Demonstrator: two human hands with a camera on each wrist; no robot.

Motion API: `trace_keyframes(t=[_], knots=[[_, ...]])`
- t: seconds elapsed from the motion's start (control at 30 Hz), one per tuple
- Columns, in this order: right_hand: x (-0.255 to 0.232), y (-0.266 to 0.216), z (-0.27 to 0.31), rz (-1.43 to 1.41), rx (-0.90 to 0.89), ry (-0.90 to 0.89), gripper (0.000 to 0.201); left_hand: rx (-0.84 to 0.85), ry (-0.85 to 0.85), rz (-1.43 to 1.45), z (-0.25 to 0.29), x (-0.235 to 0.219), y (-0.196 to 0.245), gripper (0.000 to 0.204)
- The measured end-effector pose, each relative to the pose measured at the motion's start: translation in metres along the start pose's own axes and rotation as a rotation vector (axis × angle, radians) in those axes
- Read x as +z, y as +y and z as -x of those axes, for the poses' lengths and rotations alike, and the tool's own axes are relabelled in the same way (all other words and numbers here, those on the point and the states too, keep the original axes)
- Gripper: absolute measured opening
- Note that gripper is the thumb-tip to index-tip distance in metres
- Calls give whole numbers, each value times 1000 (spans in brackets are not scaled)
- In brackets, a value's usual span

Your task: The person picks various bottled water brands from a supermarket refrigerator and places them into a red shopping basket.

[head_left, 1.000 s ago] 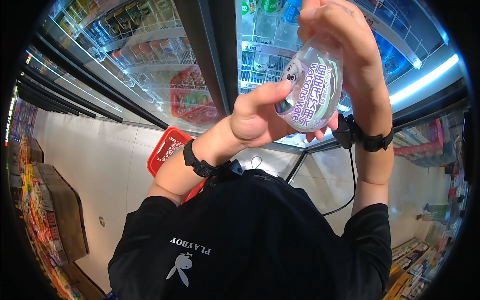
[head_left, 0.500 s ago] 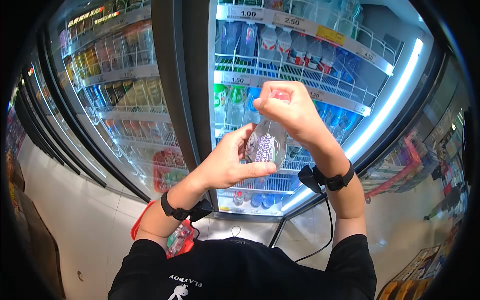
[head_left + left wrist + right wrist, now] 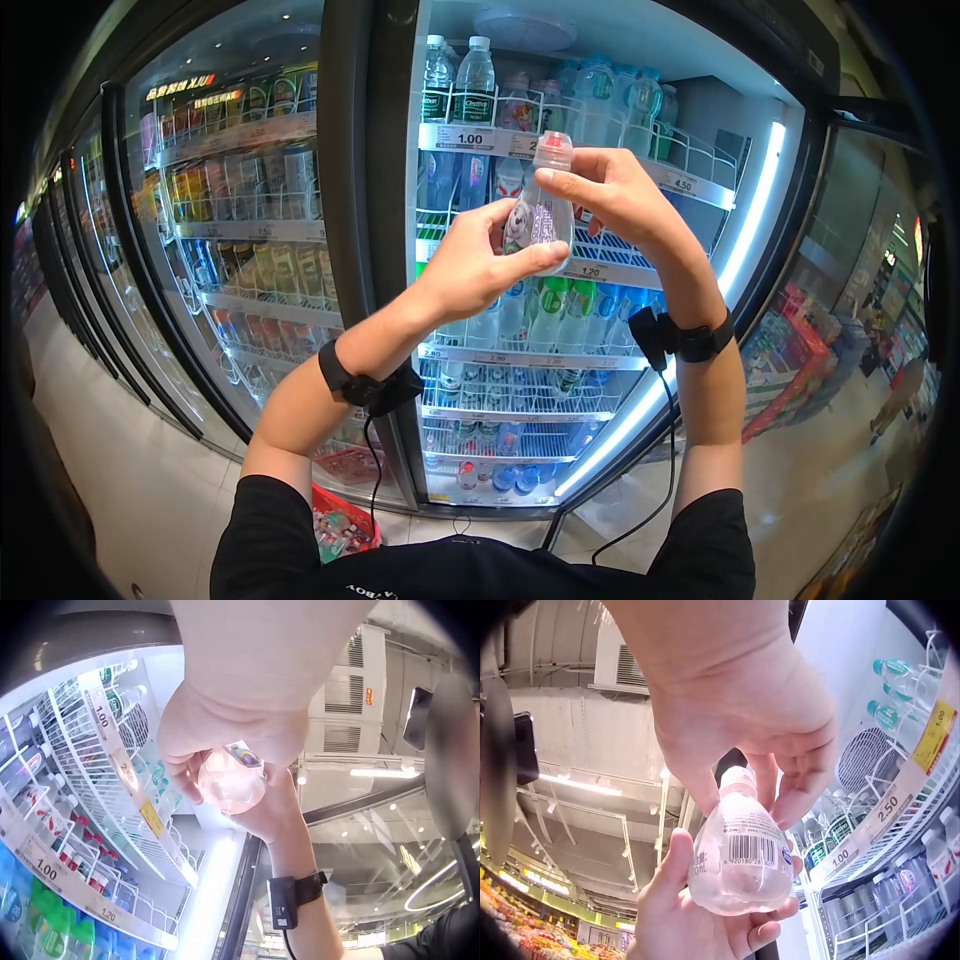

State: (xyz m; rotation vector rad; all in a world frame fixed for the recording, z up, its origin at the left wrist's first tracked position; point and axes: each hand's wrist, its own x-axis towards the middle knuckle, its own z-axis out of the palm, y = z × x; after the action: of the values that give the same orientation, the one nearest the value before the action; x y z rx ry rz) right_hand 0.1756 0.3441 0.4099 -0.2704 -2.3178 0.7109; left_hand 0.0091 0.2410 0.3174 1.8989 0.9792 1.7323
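Observation:
A small clear water bottle [image 3: 543, 225] with a red cap [image 3: 553, 145] and a cartoon-animal label is held upright before the open fridge. My left hand [image 3: 480, 262] grips its lower body, thumb across the front. With thumb and fingers, my right hand [image 3: 625, 195] pinches the bottle around its neck, leaving the cap exposed above. In the right wrist view the bottle's barcode side [image 3: 751, 851] faces the camera, and the left fingers wrap it from below. The left wrist view shows the bottle's base [image 3: 231, 787], with the left hand covering much of the body.
Behind the hands, fridge shelves [image 3: 480, 355] carry several rows of bottles behind wire fronts and price tags. A bright light strip [image 3: 735, 235] runs down the right side. Dark door frames [image 3: 362, 230] stand at left. A red basket [image 3: 345, 515] with goods sits on the floor below.
The bottle has moved from close to the camera out toward the shelves. My right fingers have shifted from over the cap down to the neck. The head view has tilted up.

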Motion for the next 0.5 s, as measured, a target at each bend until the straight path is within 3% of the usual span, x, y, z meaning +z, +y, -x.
trace_keyframes(t=[0.13, 0.2, 0.33, 0.37, 0.47, 0.5], knots=[[-21, -4, -38, 34, -1, 41, 56, 56, -15, -255, -46, -20, 9, 54], [-35, -3, -65, 105, -9, 78, 58, -73, -54, -425, -70, -34, 22, 62], [-55, -14, -94, 268, -125, 118, 59, -53, -74, -449, -101, -44, 39, 73], [-59, -14, -94, 225, -147, 145, 46, -19, -116, -401, -107, -47, 38, 77], [-77, -1, -118, 173, -173, 70, 62, 45, -120, -403, -115, -51, 35, 86], [-80, -4, -120, 134, -134, 81, 56, 73, -86, -448, -117, -52, 34, 90]])
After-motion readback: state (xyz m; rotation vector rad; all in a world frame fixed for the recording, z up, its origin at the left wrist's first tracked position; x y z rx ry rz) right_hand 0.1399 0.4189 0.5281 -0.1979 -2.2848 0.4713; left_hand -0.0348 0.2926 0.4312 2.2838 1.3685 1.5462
